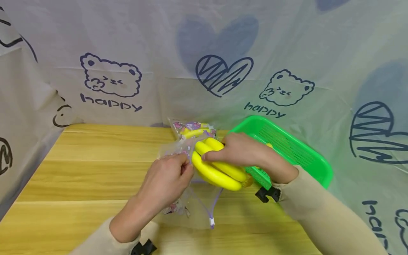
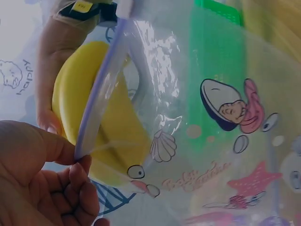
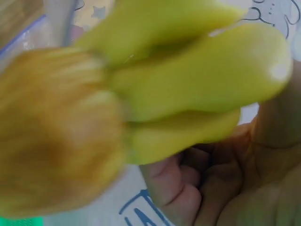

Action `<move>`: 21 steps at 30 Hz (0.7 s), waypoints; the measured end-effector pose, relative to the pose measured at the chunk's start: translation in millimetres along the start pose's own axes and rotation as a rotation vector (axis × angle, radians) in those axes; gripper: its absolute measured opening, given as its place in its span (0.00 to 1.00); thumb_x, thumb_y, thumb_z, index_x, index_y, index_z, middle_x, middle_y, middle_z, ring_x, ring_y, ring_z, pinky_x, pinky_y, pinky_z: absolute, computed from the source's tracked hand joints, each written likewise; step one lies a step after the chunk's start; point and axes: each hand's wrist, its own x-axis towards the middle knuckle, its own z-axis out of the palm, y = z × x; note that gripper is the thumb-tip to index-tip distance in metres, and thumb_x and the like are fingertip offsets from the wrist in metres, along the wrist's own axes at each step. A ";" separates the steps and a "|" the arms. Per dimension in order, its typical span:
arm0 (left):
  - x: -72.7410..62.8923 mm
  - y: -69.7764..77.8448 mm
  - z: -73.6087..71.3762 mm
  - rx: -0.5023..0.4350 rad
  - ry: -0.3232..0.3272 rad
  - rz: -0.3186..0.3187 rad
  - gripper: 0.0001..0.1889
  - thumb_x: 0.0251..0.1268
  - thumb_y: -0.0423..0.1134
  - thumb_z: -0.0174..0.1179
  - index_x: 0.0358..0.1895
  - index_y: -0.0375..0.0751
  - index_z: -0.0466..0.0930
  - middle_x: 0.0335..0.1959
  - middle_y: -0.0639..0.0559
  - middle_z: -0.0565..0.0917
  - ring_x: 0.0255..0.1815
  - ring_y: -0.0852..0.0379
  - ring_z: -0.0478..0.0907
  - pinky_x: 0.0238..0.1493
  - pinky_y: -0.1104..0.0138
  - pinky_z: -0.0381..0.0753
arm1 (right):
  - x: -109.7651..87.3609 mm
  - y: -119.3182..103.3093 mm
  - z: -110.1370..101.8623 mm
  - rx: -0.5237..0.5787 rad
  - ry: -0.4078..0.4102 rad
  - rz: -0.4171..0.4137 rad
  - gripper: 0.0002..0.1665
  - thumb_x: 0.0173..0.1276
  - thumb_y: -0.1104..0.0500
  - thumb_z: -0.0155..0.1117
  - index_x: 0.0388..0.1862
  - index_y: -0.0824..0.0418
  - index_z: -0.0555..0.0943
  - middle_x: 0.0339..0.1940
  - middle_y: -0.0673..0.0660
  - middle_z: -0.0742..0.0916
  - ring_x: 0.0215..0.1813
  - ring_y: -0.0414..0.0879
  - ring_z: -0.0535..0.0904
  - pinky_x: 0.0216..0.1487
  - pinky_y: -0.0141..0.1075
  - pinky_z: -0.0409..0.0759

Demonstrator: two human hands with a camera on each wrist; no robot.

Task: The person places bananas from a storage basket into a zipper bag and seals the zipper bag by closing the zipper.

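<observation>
My left hand [image 1: 167, 175] pinches the purple zip edge of a clear printed zip bag [image 2: 225, 141] between thumb and fingers. The bag [image 1: 199, 212] hangs down below the hand, its white slider [image 1: 211, 222] at the lower end of the purple strip. In my right hand [image 1: 239, 150] is a bunch of yellow bananas [image 1: 218, 175], gripped from above with the thumb across it. Tips of the bananas lie at the bag's mouth, right beside my left fingers. The left wrist view shows part of the bananas [image 2: 75, 89] through the film. Their brown stem end [image 3: 56, 132] looms close in the right wrist view.
A green plastic basket [image 1: 299, 143] stands on the right, with small yellow things inside partly hidden by my right arm. Behind the hands, another printed clear bag [image 1: 194, 125] holds something yellow. A printed cloth [image 1: 172, 95] hangs along the back of the wooden table [image 1: 79, 170].
</observation>
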 end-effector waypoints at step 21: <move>2.7 -4.1 18.2 -0.082 0.009 -0.050 0.17 0.74 0.36 0.58 0.22 0.47 0.70 0.20 0.54 0.70 0.21 0.57 0.66 0.24 0.66 0.66 | 13.4 0.2 26.2 0.177 0.319 0.100 0.45 0.64 0.27 0.69 0.61 0.61 0.76 0.38 0.58 0.84 0.33 0.50 0.80 0.29 0.37 0.75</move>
